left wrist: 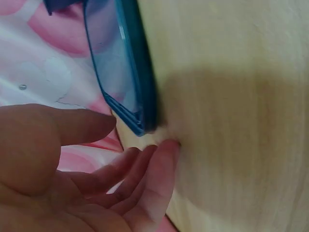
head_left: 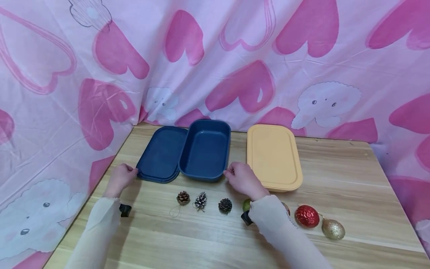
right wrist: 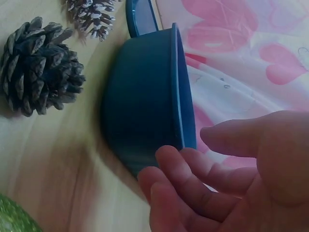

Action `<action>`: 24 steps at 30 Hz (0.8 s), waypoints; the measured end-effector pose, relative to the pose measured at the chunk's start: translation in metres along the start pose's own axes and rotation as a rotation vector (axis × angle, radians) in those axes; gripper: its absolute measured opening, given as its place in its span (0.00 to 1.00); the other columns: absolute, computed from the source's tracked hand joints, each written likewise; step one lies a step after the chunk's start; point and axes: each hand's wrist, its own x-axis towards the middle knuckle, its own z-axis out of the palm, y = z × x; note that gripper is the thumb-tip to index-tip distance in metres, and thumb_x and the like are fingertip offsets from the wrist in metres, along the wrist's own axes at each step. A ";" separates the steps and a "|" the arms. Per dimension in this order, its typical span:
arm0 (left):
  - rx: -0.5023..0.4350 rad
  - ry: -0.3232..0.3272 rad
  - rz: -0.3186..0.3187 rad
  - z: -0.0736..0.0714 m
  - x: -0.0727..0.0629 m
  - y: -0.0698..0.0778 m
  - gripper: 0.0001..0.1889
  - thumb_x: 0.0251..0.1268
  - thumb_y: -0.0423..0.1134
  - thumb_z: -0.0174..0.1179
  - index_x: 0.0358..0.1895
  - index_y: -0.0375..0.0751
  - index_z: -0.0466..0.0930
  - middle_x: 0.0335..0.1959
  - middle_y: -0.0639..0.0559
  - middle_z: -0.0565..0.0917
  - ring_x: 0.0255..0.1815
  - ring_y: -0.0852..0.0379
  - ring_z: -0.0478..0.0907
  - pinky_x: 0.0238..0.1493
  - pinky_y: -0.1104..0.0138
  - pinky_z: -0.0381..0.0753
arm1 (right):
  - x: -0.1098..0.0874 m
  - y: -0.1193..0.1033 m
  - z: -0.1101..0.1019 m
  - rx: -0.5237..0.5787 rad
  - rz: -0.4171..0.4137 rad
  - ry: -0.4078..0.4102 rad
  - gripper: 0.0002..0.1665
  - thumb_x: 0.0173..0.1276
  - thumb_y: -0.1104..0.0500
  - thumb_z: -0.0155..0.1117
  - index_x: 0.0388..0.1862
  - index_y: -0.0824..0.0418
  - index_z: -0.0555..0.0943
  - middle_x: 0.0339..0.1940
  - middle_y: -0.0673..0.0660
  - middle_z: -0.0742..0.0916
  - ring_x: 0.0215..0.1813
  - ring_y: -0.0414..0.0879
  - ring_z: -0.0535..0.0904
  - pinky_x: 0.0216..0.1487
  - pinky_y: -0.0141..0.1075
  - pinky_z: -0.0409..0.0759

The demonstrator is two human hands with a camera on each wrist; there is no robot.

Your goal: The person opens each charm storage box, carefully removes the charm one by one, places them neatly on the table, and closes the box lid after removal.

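Note:
A dark blue lid (head_left: pixel 162 153) lies flat on the table, left of an open dark blue box (head_left: pixel 205 153) with nothing inside. My left hand (head_left: pixel 122 176) is at the lid's near left corner; in the left wrist view the thumb (left wrist: pixel 89 126) and loosely bent fingers stand apart, close around that corner (left wrist: pixel 140 126). At the box's near right corner is my right hand (head_left: pixel 242 178). In the right wrist view its fingertips (right wrist: pixel 169 157) are right at the box wall (right wrist: pixel 140 96), with the thumb apart beyond the rim.
A lidded yellow box (head_left: pixel 274 157) stands right of the blue one. In front lie a brown pine cone (head_left: pixel 183 198), a white-tipped one (head_left: pixel 201 201) and a dark one (head_left: pixel 225 205). A red ornament (head_left: pixel 307 216), a gold one (head_left: pixel 333 229) and a partly hidden green one (head_left: pixel 246 205) lie rightward.

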 end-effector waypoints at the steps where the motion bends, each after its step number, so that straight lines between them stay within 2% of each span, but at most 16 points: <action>1: -0.001 -0.017 -0.013 0.000 0.001 -0.001 0.20 0.70 0.41 0.49 0.44 0.20 0.77 0.36 0.32 0.83 0.35 0.43 0.78 0.33 0.59 0.78 | 0.001 0.000 0.001 -0.006 0.001 -0.002 0.12 0.70 0.56 0.60 0.27 0.60 0.79 0.22 0.52 0.81 0.27 0.45 0.73 0.29 0.33 0.71; 6: -0.027 -0.104 -0.075 0.000 0.003 -0.002 0.21 0.72 0.42 0.47 0.45 0.23 0.79 0.29 0.40 0.83 0.36 0.47 0.78 0.35 0.59 0.76 | 0.004 -0.001 0.005 -0.016 0.028 -0.017 0.14 0.71 0.54 0.59 0.26 0.59 0.78 0.21 0.52 0.80 0.26 0.45 0.73 0.27 0.33 0.70; 9: -0.030 -0.125 -0.099 0.000 0.005 -0.002 0.20 0.72 0.43 0.47 0.43 0.25 0.80 0.28 0.42 0.82 0.35 0.48 0.76 0.35 0.61 0.74 | 0.006 -0.002 0.007 -0.022 0.036 -0.022 0.16 0.71 0.53 0.58 0.25 0.59 0.78 0.21 0.52 0.79 0.26 0.45 0.73 0.27 0.33 0.70; 15: -0.024 -0.118 -0.126 0.001 0.009 -0.003 0.18 0.70 0.40 0.49 0.41 0.27 0.82 0.27 0.44 0.82 0.35 0.48 0.76 0.34 0.61 0.73 | 0.009 -0.001 0.011 -0.050 0.040 -0.018 0.19 0.72 0.52 0.56 0.21 0.59 0.75 0.20 0.53 0.78 0.25 0.46 0.73 0.25 0.33 0.69; 22: -0.035 -0.104 -0.144 0.003 0.011 -0.007 0.16 0.67 0.40 0.49 0.25 0.38 0.83 0.21 0.49 0.81 0.30 0.52 0.74 0.29 0.67 0.68 | 0.011 -0.001 0.014 -0.078 0.044 -0.013 0.21 0.72 0.53 0.55 0.19 0.59 0.74 0.19 0.53 0.77 0.24 0.46 0.72 0.25 0.34 0.69; 24: -0.044 -0.091 -0.145 0.004 0.011 -0.007 0.16 0.66 0.40 0.49 0.27 0.37 0.84 0.23 0.48 0.82 0.31 0.52 0.75 0.29 0.66 0.69 | 0.011 -0.001 0.015 -0.076 0.045 -0.017 0.21 0.72 0.53 0.55 0.19 0.59 0.74 0.19 0.53 0.77 0.23 0.46 0.72 0.25 0.34 0.69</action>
